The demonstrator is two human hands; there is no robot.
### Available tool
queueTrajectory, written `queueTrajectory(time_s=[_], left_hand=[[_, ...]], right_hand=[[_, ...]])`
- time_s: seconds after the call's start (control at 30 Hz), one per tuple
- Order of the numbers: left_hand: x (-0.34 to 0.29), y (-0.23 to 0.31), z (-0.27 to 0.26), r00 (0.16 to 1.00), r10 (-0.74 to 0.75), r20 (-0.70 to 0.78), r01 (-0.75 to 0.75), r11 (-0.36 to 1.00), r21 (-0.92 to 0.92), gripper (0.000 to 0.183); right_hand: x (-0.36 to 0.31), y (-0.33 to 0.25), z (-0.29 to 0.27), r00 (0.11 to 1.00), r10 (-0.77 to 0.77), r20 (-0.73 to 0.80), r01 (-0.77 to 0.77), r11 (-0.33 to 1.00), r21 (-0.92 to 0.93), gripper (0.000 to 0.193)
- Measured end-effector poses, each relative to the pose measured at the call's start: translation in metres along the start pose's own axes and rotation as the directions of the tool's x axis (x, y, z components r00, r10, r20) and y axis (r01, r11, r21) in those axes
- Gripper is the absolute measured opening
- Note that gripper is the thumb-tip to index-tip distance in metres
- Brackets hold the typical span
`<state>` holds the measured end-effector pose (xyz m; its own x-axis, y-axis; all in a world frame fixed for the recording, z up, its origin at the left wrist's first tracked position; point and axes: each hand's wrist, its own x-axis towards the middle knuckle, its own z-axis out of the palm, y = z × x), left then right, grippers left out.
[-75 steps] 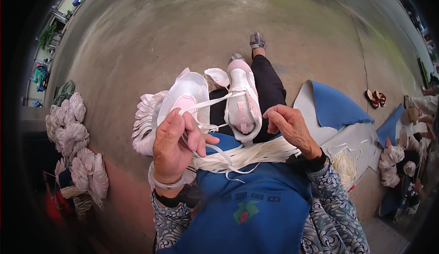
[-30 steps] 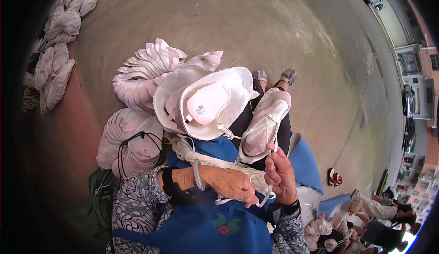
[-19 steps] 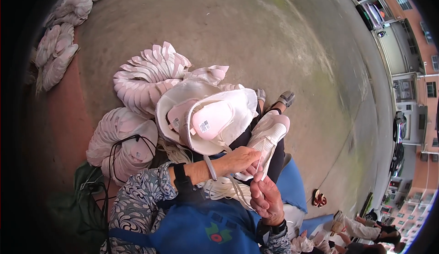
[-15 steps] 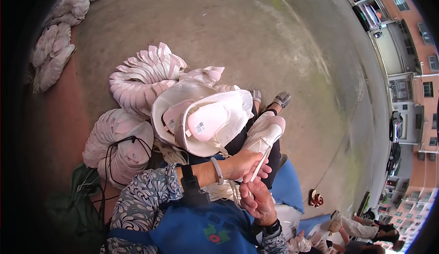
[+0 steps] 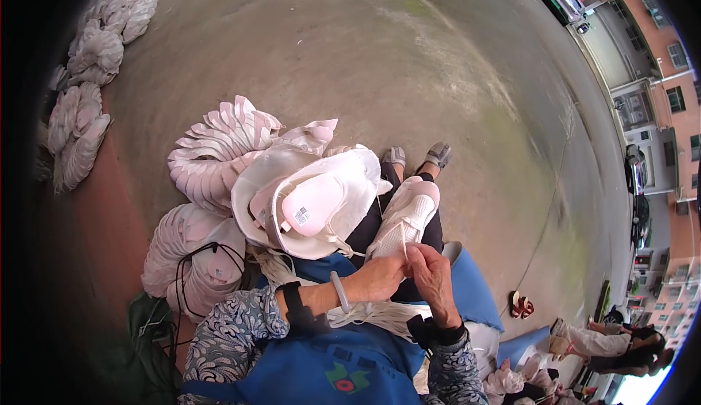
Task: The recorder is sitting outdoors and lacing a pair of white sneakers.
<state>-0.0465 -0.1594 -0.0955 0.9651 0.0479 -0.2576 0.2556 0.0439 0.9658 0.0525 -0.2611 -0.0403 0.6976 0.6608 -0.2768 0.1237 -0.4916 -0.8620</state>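
A white and pale pink mesh sneaker (image 5: 404, 219) lies across my lap, toe pointing away. My left hand (image 5: 381, 277) grips it at the near end, the fingers partly hidden. My right hand (image 5: 432, 272) meets it there, thumb and fingers pinching a white shoelace (image 5: 403, 236) that rises from the sneaker's eyelets. Below my hands a bundle of loose white laces (image 5: 380, 316) rests on my blue apron (image 5: 321, 357). Left of the sneaker stands a white fabric-like container (image 5: 358, 208) holding pink insole-shaped pieces (image 5: 315, 202) with printed labels.
Fanned stacks of pale pink shoe pieces (image 5: 212, 164) lie on the concrete, with another stack (image 5: 193, 248) at the left under a black cord. More bundles (image 5: 77, 131) sit along the far left. Sandals (image 5: 521, 305) and a seated person (image 5: 621, 346) are at the right.
My right hand has moved up and in against the left, its fingers closing near the eyelets. The lace stretch between the hands is shorter. The view has shifted slightly.
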Motion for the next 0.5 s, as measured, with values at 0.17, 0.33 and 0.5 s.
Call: queueTrajectory(time_s=[0.17, 0.33, 0.5], left_hand=[[-0.002, -0.01, -0.003, 0.998, 0.057, -0.032, -0.063, 0.956, -0.285, 0.034], [0.0, -0.01, -0.007, 0.956, -0.187, 0.225, 0.282, 0.376, -0.883, 0.036], [0.001, -0.001, -0.008, 0.963, -0.124, 0.238, 0.268, 0.401, -0.876, 0.032]], right_hand=[[0.015, 0.009, -0.006, 0.973, 0.143, 0.182, -0.156, 0.986, 0.057, 0.02], [0.002, 0.011, -0.018, 0.98, 0.032, 0.196, -0.108, 0.912, 0.395, 0.018], [-0.014, 0.017, -0.024, 0.974, -0.09, 0.207, -0.043, 0.827, 0.561, 0.019]])
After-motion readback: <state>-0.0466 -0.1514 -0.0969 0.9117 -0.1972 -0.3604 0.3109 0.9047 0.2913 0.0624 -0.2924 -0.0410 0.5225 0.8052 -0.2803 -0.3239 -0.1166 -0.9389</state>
